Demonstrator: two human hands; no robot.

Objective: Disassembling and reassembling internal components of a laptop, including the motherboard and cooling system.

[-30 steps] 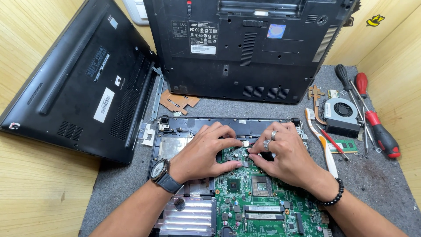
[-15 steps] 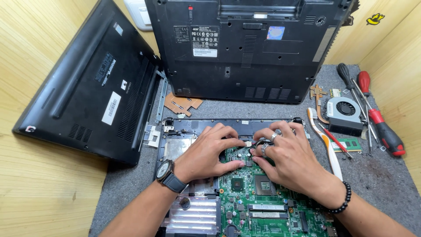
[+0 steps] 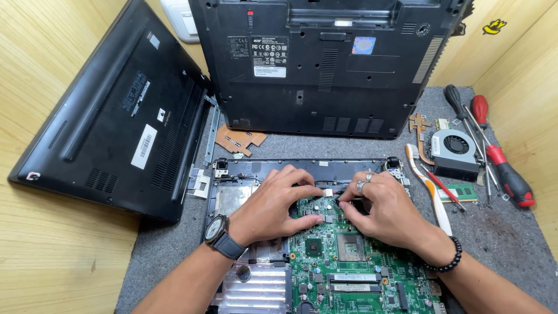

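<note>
Grey felt matting covers the workbench [image 3: 174,244], with pale wood boarding at its left and right edges.

Near edge: a green circuit board [image 3: 349,273] lies flat inside an opened laptop base [image 3: 232,197], silver shielding at its near left corner.

Hand state:
- Left hand [image 3: 273,203], watch on the wrist, rests curled on the far left part of the board, fingertips pressing down near a small white connector [image 3: 327,192].
- Right hand [image 3: 386,212], rings on the fingers and a bead bracelet on the wrist, is curled with fingertips pinched at the same connector. Whether either hand actually grips a part cannot be told; the fingers hide the contact.

Handling, as a judgement: the board looks thin, stiff and light, but fragile. Soldered parts and sockets stand proud of the surface. Take hold at bare edges and corners, not on chips. The connector is small and probably brittle; apply light, even fingertip force.

Right edge: a toothbrush [image 3: 430,186], a small fan [image 3: 455,152], a green memory stick [image 3: 465,192] and red and black screwdrivers [image 3: 500,163].

Far edge: a black laptop [image 3: 325,64] stands underside up. A second black laptop [image 3: 116,110] lies over the left edge.
</note>
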